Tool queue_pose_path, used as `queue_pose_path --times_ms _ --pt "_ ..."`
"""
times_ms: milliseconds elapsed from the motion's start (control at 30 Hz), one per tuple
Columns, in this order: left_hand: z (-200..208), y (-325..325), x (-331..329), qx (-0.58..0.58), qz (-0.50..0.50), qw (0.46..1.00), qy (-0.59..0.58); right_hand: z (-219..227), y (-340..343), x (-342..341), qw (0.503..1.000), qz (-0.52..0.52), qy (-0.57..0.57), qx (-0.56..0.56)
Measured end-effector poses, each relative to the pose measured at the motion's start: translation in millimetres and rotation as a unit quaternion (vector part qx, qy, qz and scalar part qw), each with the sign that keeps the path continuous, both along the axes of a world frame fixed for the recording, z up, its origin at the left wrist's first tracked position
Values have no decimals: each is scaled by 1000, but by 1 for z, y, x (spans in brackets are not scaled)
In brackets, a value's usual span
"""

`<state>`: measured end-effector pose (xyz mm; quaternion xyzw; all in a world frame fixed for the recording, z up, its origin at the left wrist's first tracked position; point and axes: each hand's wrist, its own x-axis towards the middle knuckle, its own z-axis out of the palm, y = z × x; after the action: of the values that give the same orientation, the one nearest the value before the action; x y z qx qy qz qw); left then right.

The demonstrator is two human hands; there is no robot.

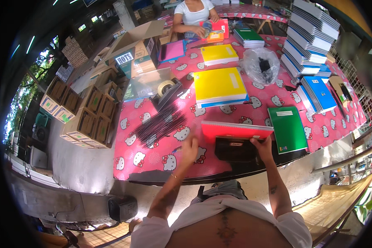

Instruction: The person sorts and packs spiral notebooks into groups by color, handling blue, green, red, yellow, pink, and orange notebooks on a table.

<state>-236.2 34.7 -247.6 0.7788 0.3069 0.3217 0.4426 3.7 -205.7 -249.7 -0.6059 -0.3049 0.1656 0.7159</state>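
My right hand (262, 147) grips the lower right edge of a red notebook (235, 130), which is tilted up off the table. Just in front of the notebook lies a black pouch-like item (233, 149) with a small label. My left hand (189, 149) is beside the notebook's left end, its fingers smeared by motion. Beyond it lies a loose bundle of thin black rods or binding coils (160, 126). To the right of my right hand, a green notebook (288, 129) lies flat. A stack of yellow notebooks (219, 86) sits farther back.
A tape dispenser (167, 89), a clear plastic bag (260, 66) and more yellow notebooks (219, 53) stand around the pink patterned table (126, 167). Tall notebook stacks (306, 41) rise at right. Cartons (93, 115) are at left. A person (194, 16) works across the table.
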Motion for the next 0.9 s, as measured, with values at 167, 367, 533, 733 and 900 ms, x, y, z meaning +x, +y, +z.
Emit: queue_pose_path --times_ms 167,367,533,733,900 --pt "-48 129 -57 472 117 839 244 -6 7 21 998 62 4 -10" --pt "12 120 -46 473 133 851 187 148 36 -69 837 -88 -535 -74" --pt "79 41 -14 355 79 918 155 129 105 -79 812 42 -554 -179" --pt "95 -10 -7 275 9 955 -109 121 123 -73 826 47 -541 -150" --pt "98 -17 -3 165 16 984 -72 130 124 -76 841 50 -520 -141"
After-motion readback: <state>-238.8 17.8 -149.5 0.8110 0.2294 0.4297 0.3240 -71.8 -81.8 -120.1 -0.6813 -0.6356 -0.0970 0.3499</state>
